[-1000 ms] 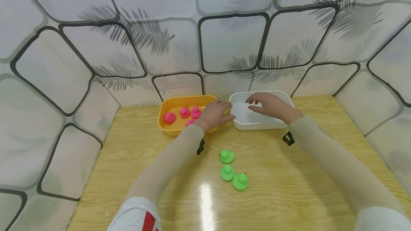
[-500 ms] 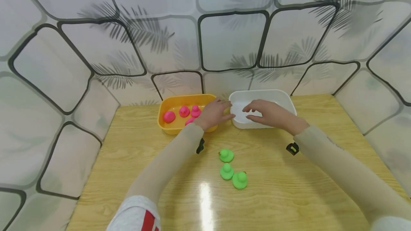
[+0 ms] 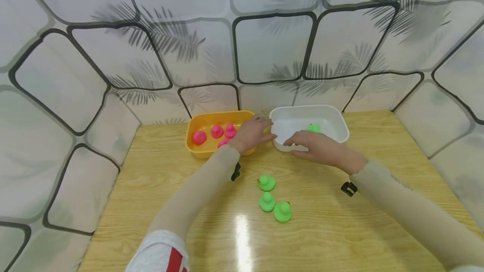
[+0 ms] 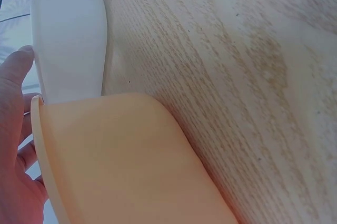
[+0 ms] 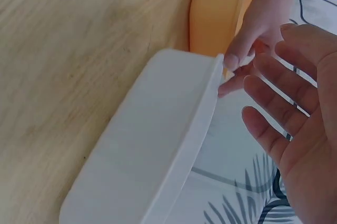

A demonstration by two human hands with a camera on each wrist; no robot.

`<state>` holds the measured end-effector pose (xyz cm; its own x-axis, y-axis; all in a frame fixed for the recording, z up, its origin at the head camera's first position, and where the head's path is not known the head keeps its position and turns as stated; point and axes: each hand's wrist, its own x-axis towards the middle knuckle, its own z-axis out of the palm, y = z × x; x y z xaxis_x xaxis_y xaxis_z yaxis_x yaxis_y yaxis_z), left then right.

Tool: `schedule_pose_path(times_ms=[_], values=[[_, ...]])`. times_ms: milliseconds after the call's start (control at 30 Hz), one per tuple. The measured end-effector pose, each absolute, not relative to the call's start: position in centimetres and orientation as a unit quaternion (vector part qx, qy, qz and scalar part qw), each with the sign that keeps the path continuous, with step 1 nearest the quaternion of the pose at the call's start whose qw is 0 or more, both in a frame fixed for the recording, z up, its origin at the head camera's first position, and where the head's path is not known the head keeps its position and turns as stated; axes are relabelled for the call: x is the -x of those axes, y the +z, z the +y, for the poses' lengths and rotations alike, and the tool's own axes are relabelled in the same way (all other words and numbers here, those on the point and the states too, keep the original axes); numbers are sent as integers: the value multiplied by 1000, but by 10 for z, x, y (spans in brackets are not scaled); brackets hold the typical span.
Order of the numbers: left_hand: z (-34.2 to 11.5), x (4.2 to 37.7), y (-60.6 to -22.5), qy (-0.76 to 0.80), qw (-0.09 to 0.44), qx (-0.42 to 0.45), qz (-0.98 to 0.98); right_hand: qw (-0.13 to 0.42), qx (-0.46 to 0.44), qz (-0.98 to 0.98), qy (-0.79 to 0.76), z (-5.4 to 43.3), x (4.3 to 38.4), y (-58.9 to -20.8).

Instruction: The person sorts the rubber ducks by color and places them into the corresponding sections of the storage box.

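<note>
A white plastic bin (image 3: 282,126) stands at the back, holding a green rubber duck (image 3: 313,127) partly hidden by my right hand (image 3: 321,148). That hand hovers over the bin's front rim, fingers spread and holding nothing. My left hand (image 3: 252,134) reaches over the right end of an orange bin (image 3: 193,149), its thumb and fingertips at the white bin's left rim. The right wrist view shows the thumb (image 5: 238,58) against that rim. In the orange bin lie several pink rubber ducks (image 3: 217,131), some partly behind my left hand.
In front of the bins, three green rubber ducks (image 3: 266,201) sit on the wooden table (image 3: 166,171). A patterned wall (image 3: 211,53) rises right behind the bins. Wrist cameras (image 3: 349,188) are strapped under both forearms.
My right hand has drawn back toward me from over the white bin to its front rim, uncovering the green duck inside. The left hand stays in place.
</note>
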<state>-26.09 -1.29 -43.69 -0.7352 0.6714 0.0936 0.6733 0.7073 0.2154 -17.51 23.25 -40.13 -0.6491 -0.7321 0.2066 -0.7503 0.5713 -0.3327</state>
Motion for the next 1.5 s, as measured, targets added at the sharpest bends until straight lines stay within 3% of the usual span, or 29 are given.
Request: schedule_pose_path(times_ms=[533,767,1500], values=[[-12,262,-437,-120,0,359,-926,-12,-478,-858,187,211,145,-427],[-12,262,-436,-117,-5,357,-927,5,-500,-845,189,201,138,-446],[-13,259,-433,-113,-9,355,-928,-4,-517,-832,202,177,136,-465]])
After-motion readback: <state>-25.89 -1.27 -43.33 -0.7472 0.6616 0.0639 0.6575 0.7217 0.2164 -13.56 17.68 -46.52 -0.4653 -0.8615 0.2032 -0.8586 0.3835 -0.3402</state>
